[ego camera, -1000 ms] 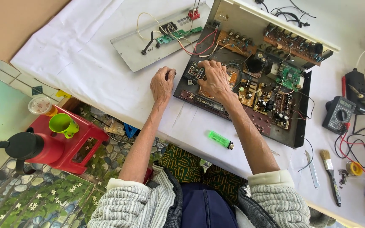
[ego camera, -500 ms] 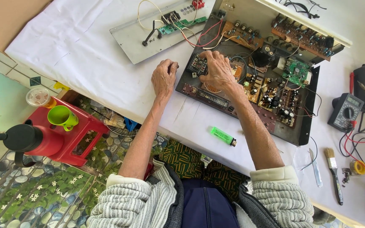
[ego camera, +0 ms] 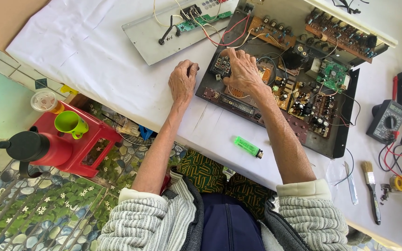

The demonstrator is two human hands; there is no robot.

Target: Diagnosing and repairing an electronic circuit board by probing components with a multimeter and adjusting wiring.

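An opened black electronics chassis [ego camera: 336, 139] full of circuit boards lies on the white-covered table. My right hand [ego camera: 243, 69] rests inside it, fingers spread over a small block of connectors near the left edge. My left hand [ego camera: 182, 81] lies just outside the chassis's left edge, fingers curled around a small dark part. A grey metal front panel [ego camera: 150, 39] with a green board sits beyond, joined to the chassis by red and white wires.
A green lighter [ego camera: 247, 146] lies near the table's front edge. A multimeter [ego camera: 387, 121] with red leads, a paintbrush [ego camera: 371, 186], a blade and solder lie at right. At left, a red stool [ego camera: 98, 144] holds a green cup, with a black-topped jug beside it.
Both hands stay at the chassis's left edge. My right fingers have shifted slightly over the connector block. The view has tilted a little.
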